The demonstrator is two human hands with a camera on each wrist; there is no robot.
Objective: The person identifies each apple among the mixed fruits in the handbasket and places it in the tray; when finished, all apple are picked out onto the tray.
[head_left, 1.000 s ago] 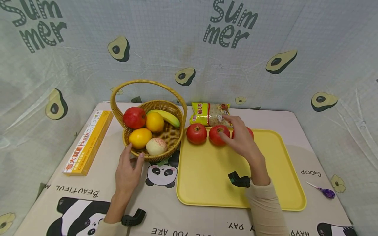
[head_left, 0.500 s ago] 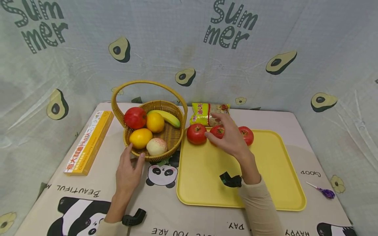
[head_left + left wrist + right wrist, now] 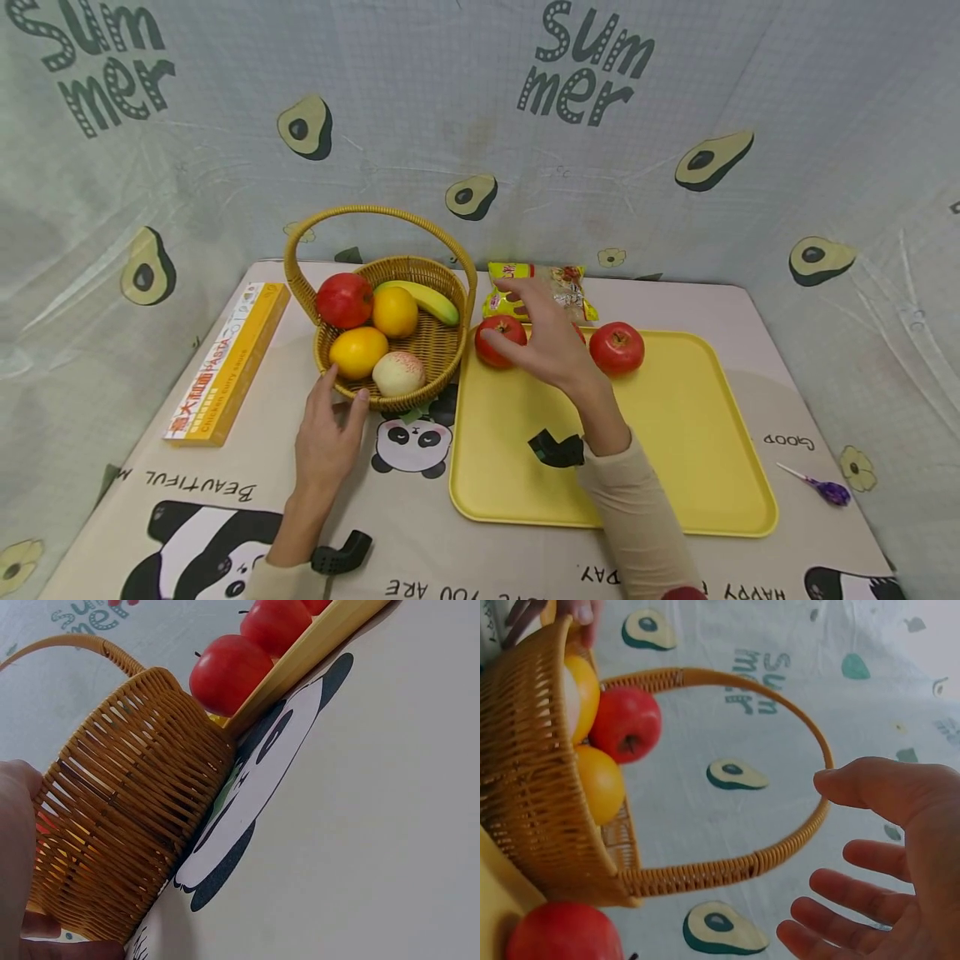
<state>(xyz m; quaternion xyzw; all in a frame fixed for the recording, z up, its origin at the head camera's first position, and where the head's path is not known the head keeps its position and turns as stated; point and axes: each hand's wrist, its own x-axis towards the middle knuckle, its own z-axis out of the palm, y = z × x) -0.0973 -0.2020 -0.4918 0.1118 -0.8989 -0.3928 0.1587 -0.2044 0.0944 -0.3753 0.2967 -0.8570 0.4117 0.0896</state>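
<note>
The wicker basket (image 3: 429, 354) contains a red apple (image 3: 345, 300), two oranges (image 3: 395, 312), a peach (image 3: 399, 373) and a banana (image 3: 427, 302). At its near left side, my left hand (image 3: 327, 437) holds the rim, a digit hooked over the edge in the right wrist view. My right hand (image 3: 551, 342), fingers spread and holding nothing, hovers over the tray's left back part, close to the left loose apple (image 3: 497, 340). It largely hides the middle apple. Another apple (image 3: 617, 348) lies to its right. In the right wrist view the thumb appears before the basket handle (image 3: 787, 701), apparently apart from it.
A yellow tray (image 3: 697, 433) stands right of the basket. Behind it lies a yellow snack bag (image 3: 573, 287), partly covered by my right hand. The pasta box (image 3: 225, 362) is on the left, a purple lollipop (image 3: 828, 492) on the far right. Something red (image 3: 684, 593) shows at the bottom edge.
My right hand has moved left from over the middle and right apples towards the left one, uncovering the right apple. The left hand stays at the basket.
</note>
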